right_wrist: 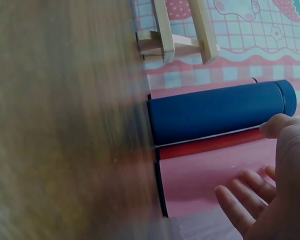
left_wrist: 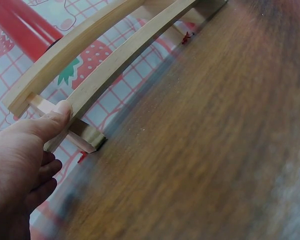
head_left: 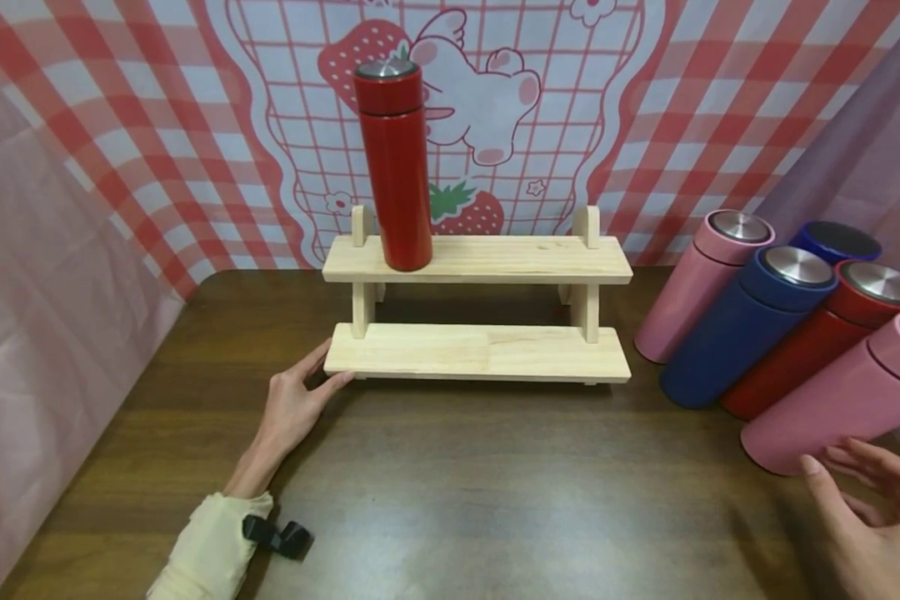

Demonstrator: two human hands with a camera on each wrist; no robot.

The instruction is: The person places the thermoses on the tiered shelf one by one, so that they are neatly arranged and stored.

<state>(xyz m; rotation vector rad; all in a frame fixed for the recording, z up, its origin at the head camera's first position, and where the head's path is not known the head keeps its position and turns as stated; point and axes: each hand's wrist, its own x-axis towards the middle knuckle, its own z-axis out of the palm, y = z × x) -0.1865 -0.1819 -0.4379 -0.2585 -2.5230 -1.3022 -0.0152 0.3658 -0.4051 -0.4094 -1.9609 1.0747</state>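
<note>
Left hand flat on bench, fingers straight, thumb and fingertips touching left end of wooden shelf lower board — nothing gripped. Right hand open, fingers spread, just beside near pink flask, not closed on it. Pink flask stands at front of cluster — red flask, blue flask behind. Tall red flask upright on shelf top board, left side.

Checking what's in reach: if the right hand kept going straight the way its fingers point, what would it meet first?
Most likely the nearest pink flask. The right hand is open, its fingers aimed at the flask's lower body, close by but seemingly not touching; depth is hard to judge.
</note>
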